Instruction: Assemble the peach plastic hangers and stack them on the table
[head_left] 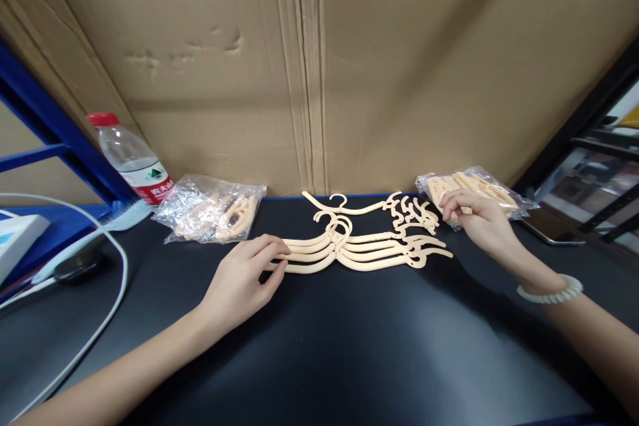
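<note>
Several cream folding clothes hangers (309, 257) lie side by side on the black table, their round hooks overlapping in the middle. My left hand (247, 273) is at their left ends, thumb nearer me and fingers on the far side, closed around the tips. Behind them lies another single hanger (362, 210). Small curved cream pieces (414, 216) are heaped at its right end. Over the front left corner of a clear bag of cream parts (476, 186), my right hand (482, 219) has its fingers curled in a pinch. Whether anything is between those fingertips, I cannot tell.
A second clear bag with cream parts (214, 213) lies at the left, beside a leaning water bottle (132, 160) with a red cap. A white cable (117, 299) loops over the left side. Cardboard (224, 80) walls the back. A phone-like slab (552, 229) lies right.
</note>
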{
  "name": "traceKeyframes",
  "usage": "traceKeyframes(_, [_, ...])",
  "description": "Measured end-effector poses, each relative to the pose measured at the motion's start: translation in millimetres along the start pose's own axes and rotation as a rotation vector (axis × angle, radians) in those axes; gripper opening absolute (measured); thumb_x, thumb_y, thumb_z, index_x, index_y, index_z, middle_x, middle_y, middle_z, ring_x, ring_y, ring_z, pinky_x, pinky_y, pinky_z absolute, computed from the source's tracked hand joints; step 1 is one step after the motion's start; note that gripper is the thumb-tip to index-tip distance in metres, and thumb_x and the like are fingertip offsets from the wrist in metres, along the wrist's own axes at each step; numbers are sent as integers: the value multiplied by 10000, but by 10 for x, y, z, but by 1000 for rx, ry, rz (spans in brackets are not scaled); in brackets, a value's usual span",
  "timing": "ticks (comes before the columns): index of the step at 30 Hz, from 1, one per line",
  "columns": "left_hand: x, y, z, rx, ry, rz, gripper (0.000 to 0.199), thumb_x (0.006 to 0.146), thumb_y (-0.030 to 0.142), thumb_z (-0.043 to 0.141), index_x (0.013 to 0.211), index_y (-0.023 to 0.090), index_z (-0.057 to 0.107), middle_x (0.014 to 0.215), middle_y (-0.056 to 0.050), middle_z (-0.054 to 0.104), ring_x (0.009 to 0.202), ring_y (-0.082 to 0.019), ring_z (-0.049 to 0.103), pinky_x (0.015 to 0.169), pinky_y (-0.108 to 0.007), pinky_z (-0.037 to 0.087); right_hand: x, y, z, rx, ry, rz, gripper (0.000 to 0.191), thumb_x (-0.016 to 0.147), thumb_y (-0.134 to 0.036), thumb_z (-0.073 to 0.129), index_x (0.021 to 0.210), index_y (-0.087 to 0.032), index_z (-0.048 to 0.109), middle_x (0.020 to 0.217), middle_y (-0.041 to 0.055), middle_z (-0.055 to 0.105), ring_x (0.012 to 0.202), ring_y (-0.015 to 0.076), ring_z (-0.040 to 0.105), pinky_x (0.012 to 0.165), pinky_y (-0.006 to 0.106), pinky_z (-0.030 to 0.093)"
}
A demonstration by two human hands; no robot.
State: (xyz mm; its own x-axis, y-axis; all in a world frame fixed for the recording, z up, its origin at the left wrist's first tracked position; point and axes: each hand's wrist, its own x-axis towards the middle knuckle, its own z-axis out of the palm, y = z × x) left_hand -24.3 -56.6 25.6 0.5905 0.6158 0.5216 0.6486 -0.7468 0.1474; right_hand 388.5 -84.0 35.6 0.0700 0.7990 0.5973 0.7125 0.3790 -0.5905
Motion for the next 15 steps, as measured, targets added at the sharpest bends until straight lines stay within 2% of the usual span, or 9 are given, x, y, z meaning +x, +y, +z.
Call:
traceKeyframes(3, [4,3,1,1,-1,3,135,884,201,483,940,203,606,991,-37,652,890,-185,635,790,-307,476,37,72,-27,-165,-63,-60,198,685,-122,452,699,-218,625,836,50,650,826,232,582,752,375,442])
traceKeyframes(6, [6,7,-1,1,1,4,139,883,202,481,940,203,608,989,-41,653,889,-187,637,789,-307,480,71,180,-62,-343,-153,-213,206,764,-166,471,818,-217,664,866,58,681,881,255,594,841,426,450])
traceKeyframes(10, [4,5,-4,-3,-6,2,137,887,200,481,945,205,605,1003,-46,654,896,-190,635,793,-315,481,67,339,-77,-562,-255,-314,249,863,-243,462,870,-222,710,972,91,677,979,286,577,881,468,446])
traceKeyframes(15, [7,-2,7,-10,-7,3,140,888,198,481,948,203,608,1005,-44,652,902,-189,633,803,-319,481,26,437,-30,-816,-318,-407,243,863,-202,486,888,-230,726,1153,119,619,1200,361,453,919,522,398])
